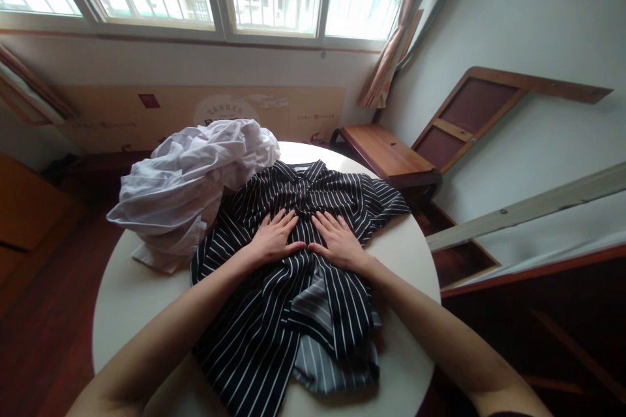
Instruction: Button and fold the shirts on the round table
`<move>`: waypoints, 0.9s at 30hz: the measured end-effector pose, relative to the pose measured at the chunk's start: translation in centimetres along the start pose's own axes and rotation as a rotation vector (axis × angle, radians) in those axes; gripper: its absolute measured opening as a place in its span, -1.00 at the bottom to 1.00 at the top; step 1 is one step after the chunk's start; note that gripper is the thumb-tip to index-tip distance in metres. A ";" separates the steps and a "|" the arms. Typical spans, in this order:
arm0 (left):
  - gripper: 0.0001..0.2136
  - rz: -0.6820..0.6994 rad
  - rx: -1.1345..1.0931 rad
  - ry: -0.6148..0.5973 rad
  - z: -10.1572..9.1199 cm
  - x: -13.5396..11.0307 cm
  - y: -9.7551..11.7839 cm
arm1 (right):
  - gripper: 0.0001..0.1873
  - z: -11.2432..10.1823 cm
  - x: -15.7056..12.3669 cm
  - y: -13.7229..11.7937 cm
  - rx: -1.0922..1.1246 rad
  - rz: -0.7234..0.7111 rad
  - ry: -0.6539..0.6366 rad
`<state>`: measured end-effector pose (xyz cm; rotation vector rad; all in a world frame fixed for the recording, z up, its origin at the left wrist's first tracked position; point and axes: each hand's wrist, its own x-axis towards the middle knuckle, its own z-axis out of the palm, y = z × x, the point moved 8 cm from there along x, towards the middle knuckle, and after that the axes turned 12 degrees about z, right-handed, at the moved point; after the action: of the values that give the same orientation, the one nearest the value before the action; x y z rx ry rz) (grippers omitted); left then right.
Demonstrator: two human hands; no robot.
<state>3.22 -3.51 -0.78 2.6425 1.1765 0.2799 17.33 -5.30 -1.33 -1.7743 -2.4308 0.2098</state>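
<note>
A black shirt with white stripes [264, 300] lies spread on a round white table [405, 332], its collar toward the window. My left hand [278, 236] rests flat on the middle of the shirt, fingers spread. Beside it, my right hand [338, 240] also presses flat on the fabric, with the two thumbs nearly meeting. Neither hand grips anything. The shirt's lower front is partly folded over, showing the greyer inside of the cloth. One short sleeve reaches out to the right; the left side is bunched.
A crumpled heap of white cloth [180, 176] sits at the table's left back edge and hangs over it. Behind the table on the right is a wooden bench [386, 150]. A wooden panel [469, 111] leans near the wall. Curtains [388, 65] hang beside the window.
</note>
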 end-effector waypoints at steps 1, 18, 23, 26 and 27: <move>-0.26 -0.008 0.017 -0.028 0.4 -0.3 -0.2 | -0.20 0.0 0.5 0.1 -0.007 0.000 -0.009; -0.34 -0.123 0.055 -0.004 -2.2 1.6 -1.7 | -0.61 -4.3 1.8 -1.8 -0.014 0.137 0.155; -0.81 -0.191 0.025 0.134 -2.7 1.6 0.6 | -0.82 -3.3 1.4 -3.1 -0.138 0.197 0.139; -0.84 -0.221 -0.050 0.178 -1.7 1.8 0.7 | -0.84 -3.1 1.7 -2.4 -0.103 0.248 0.115; -0.84 -0.230 -0.075 0.191 -1.4 1.9 0.5 | -0.83 -3.1 1.8 -2.0 -0.072 0.264 0.104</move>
<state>4.44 -2.27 0.88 2.4295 1.4837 0.5308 15.48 -4.05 2.14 -2.0798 -2.1548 0.0522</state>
